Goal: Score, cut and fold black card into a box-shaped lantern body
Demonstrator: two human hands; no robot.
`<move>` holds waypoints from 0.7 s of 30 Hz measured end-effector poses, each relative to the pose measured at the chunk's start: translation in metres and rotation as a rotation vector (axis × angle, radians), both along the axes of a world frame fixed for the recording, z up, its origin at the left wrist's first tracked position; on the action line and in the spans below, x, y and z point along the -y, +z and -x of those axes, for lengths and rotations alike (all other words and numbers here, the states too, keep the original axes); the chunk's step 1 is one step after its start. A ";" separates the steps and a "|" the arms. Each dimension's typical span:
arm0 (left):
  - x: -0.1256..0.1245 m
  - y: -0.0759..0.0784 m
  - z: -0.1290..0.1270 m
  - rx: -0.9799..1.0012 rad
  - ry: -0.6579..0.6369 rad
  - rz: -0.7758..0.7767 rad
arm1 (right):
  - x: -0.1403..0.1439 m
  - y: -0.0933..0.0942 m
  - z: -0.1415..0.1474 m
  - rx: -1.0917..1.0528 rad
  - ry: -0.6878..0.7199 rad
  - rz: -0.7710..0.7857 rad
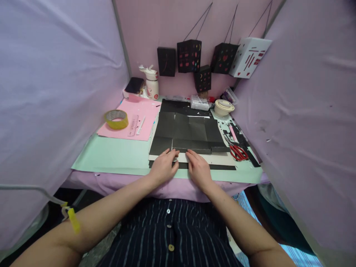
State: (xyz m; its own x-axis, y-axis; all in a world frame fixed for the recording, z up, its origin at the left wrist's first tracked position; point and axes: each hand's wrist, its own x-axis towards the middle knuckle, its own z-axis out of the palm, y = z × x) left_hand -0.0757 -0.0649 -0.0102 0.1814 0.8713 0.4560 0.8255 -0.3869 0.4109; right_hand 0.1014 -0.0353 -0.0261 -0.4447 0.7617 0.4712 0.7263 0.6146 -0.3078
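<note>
Now both hands lie flat and open on the black paper (189,130) at the desk's near edge, left hand (164,165) beside right hand (198,168). Press hard along the fold, and keep the edges lined up.

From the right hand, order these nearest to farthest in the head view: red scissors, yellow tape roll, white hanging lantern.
From the right hand:
1. Red scissors, just to its right on the table.
2. Yellow tape roll, far left on the pink paper.
3. White hanging lantern, on the back wall.
</note>
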 end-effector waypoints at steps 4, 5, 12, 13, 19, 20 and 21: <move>0.000 -0.001 0.001 -0.025 -0.005 -0.013 | 0.001 0.003 0.000 -0.022 0.023 0.018; 0.000 -0.003 0.001 -0.040 -0.023 -0.040 | 0.001 0.004 -0.002 -0.035 0.046 0.016; 0.000 0.010 0.007 -0.124 -0.093 -0.192 | -0.016 0.018 -0.062 -0.092 0.004 -0.183; -0.001 0.017 0.002 -0.137 -0.090 -0.212 | -0.020 0.018 -0.075 -0.063 -0.056 -0.180; -0.028 0.039 -0.069 -0.262 -0.280 -0.100 | -0.026 0.007 -0.114 0.225 -0.206 -0.047; -0.034 0.037 -0.081 -0.297 -0.293 -0.033 | -0.025 0.005 -0.113 0.253 -0.206 -0.026; -0.041 0.032 -0.091 -0.330 -0.315 0.029 | -0.023 0.003 -0.112 0.272 -0.207 -0.008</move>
State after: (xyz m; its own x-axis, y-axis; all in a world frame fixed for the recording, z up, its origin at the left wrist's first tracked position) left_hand 0.0157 -0.0239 0.0220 0.5709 0.7622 0.3053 0.7583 -0.6320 0.1600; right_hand 0.2129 -0.0124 -0.0232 -0.3913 0.8457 0.3630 0.8908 0.4471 -0.0814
